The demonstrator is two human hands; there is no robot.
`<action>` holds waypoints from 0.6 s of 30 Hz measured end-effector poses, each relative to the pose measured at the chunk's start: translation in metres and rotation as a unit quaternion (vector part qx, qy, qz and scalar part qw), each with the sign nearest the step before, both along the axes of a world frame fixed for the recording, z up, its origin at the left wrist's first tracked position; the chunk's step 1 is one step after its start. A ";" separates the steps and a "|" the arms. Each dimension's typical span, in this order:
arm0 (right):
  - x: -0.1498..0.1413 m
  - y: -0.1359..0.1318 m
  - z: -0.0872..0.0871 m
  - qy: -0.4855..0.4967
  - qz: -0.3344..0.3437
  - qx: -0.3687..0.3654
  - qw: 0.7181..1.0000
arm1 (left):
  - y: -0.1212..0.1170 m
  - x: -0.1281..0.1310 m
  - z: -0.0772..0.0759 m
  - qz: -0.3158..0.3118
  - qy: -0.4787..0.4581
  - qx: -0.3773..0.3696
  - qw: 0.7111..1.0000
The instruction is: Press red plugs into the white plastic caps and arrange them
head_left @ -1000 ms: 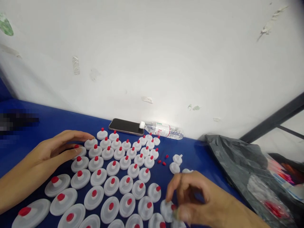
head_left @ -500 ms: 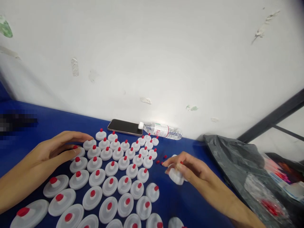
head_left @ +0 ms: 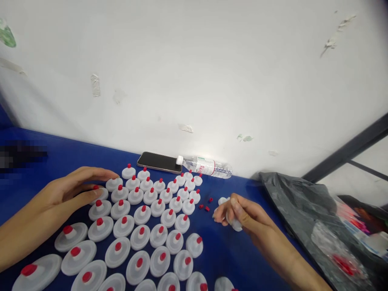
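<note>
My left hand (head_left: 74, 190) rests at the far-left edge of the rows, thumb and forefinger apart. Its thumb lies against a white round cap with a red tip (head_left: 103, 195), and the forefinger reaches over another white cap (head_left: 114, 185). Over on the right, my right hand (head_left: 242, 214) is closed, thumb pressed to forefinger, around a white cap that the fingers mostly hide. More white caps (head_left: 223, 200) show behind that hand, partly covered. A few small red tips (head_left: 207, 208) lie loose to its left.
Rows of red-tipped white caps (head_left: 141, 237) stand on the blue table (head_left: 91, 151). A phone (head_left: 159, 161) and a clear water bottle (head_left: 209, 166) lie along the wall. At right are a dark plastic bag (head_left: 281, 194) and a clear bag with red pieces (head_left: 342, 256).
My right hand has shifted slightly right and its fingers have curled in, hiding the cap that showed before. Another loose red tip is now uncovered. My left hand stays still.
</note>
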State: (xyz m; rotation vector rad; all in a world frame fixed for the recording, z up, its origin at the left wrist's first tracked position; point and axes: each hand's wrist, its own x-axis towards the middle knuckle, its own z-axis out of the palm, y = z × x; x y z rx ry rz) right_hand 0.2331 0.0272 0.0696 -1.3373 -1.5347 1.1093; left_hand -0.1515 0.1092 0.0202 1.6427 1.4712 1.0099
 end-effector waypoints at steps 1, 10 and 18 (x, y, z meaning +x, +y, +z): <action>0.000 0.000 -0.001 0.007 -0.002 -0.002 1.000 | 0.000 0.000 0.001 0.002 -0.001 0.000 1.000; -0.005 -0.012 -0.010 -0.209 -0.002 0.071 0.975 | 0.000 -0.003 -0.004 0.019 0.044 -0.006 0.999; -0.014 -0.026 -0.016 -0.290 -0.029 0.106 0.951 | 0.000 -0.003 -0.003 0.012 0.038 -0.021 0.999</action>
